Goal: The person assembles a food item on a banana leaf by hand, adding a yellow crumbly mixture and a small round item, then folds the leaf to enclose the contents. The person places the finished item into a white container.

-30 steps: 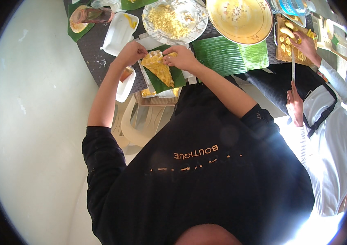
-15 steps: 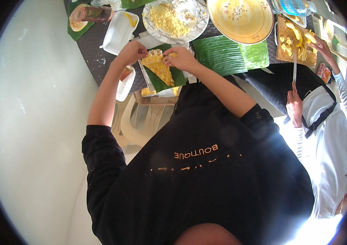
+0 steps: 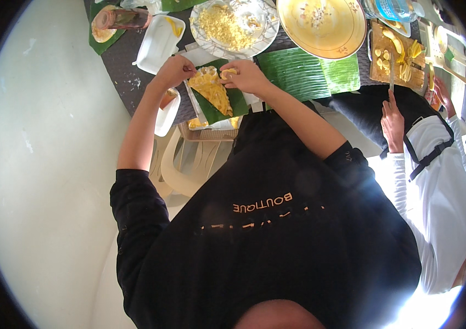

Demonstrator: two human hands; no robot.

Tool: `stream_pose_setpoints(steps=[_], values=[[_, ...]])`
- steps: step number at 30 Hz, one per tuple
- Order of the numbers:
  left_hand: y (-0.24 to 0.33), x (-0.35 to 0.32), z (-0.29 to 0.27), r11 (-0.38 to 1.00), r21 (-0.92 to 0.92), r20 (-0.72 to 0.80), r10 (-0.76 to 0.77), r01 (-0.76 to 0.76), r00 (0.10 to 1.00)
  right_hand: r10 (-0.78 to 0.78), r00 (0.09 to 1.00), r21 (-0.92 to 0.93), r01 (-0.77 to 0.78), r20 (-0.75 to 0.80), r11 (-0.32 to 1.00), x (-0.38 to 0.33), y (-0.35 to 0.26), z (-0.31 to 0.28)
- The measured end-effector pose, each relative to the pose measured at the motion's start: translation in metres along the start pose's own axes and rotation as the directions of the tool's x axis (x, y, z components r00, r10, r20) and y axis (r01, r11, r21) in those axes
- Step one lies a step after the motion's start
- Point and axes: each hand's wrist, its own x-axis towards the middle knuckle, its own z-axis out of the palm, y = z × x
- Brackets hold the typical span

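One lumpy yellow wedge [image 3: 211,90] tapers on one leaf [image 3: 238,102], the left hand's [image 3: 177,70] grip indeterminable at its ten o'clock, the right hand [image 3: 247,77] pinching one yellow piece [image 3: 228,73] at two o'clock.

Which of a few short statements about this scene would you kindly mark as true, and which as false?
1. The right hand holds a small yellow piece. True.
2. The yellow wedge of food lies on a white plate. False: it lies on a green leaf.
3. The plate of yellow crumbs stands left of the large yellow plate. True.
4. The left hand grips a bottle. False: its fingertips are at the wedge's upper left corner.
5. A co-worker's hand holds a knife. True.
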Motion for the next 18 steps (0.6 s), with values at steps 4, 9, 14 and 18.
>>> stream_pose_setpoints(steps=[4, 9, 14, 18], values=[[-0.002, -0.001, 0.002, 1.000, -0.001, -0.008, 0.012, -0.012, 1.000, -0.037, 0.997, 0.033, 0.039, -0.067, 0.999, 0.001, 0.003, 0.002], [-0.004, 0.000, 0.004, 1.000, 0.003, -0.010, 0.014, -0.014, 1.000, -0.053, 0.991, -0.095, 0.041, -0.126, 0.995, 0.000, 0.000, 0.001], [-0.003, -0.001, 0.004, 0.999, -0.026, -0.021, 0.017, -0.018, 1.000, -0.070, 0.990, -0.071, 0.062, -0.121, 0.996, 0.006, 0.009, 0.000], [-0.003, 0.000, 0.005, 0.999, -0.017, -0.019, 0.042, -0.042, 0.999, -0.098, 0.991, -0.037, 0.095, -0.096, 0.995, 0.006, 0.013, 0.000]])
